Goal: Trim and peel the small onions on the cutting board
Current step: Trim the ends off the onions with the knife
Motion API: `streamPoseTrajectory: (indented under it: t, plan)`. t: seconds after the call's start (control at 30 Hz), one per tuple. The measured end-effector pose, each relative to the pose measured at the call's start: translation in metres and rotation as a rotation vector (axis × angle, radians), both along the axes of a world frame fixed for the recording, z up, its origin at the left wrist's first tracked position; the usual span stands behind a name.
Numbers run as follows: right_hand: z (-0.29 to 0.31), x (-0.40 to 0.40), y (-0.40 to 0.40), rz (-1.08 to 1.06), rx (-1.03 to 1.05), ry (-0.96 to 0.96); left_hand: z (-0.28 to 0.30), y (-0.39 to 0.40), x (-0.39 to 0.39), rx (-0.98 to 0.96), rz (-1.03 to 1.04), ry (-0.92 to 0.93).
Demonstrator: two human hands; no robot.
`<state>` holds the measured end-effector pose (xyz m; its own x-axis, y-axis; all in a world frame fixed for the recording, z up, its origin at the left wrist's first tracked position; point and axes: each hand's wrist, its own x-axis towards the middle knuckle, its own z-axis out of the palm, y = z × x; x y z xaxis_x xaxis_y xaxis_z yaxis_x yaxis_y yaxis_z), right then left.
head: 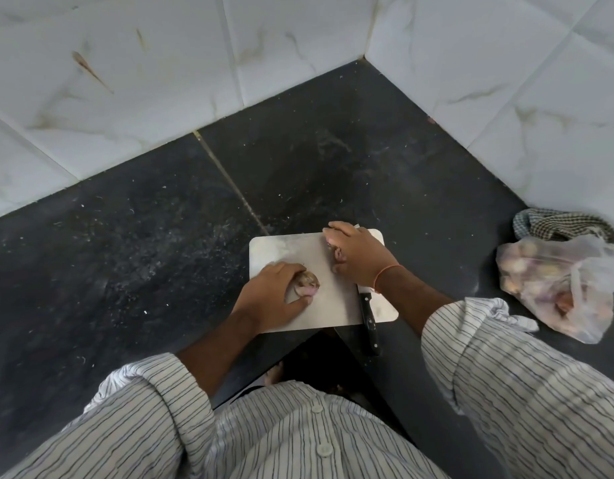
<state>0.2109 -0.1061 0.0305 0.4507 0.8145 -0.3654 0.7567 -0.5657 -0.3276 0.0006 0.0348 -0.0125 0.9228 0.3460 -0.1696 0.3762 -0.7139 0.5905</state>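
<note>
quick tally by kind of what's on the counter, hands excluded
Cutting board: 1
Knife: 1
Onions out on the board: 2 visible, one at the left hand, one under the right hand
Plastic bag of onions: 1
Checked cloth: 1
Total: 6

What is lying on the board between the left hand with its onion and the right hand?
Nothing: the head view shows only bare grey cutting board between the left hand, holding a small brownish onion, and the right hand.
</note>
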Motion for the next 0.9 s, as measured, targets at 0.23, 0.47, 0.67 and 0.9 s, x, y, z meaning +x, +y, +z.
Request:
streamPoseTrajectory:
  t: [0.23,0.47,0.67,0.9]
  plan:
    - [0.022,-0.032,-0.053,-0.315,0.098,-0.038,-0.006,0.002,-0.003,-0.013,-0.009,-0.011]
    - [-0.005,-0.065,-0.106,-0.530,-0.220,0.054,-0.009,-0.004,0.002,-0.050,0.055,-0.035]
    - [-0.005,-0.073,-0.116,-0.569,-0.154,0.110,-0.005,-0.012,0.005,-0.107,0.097,-0.036]
    - [-0.008,-0.084,-0.142,-0.784,0.115,0.220,-0.006,-0.016,0.005,-0.102,0.095,-0.066]
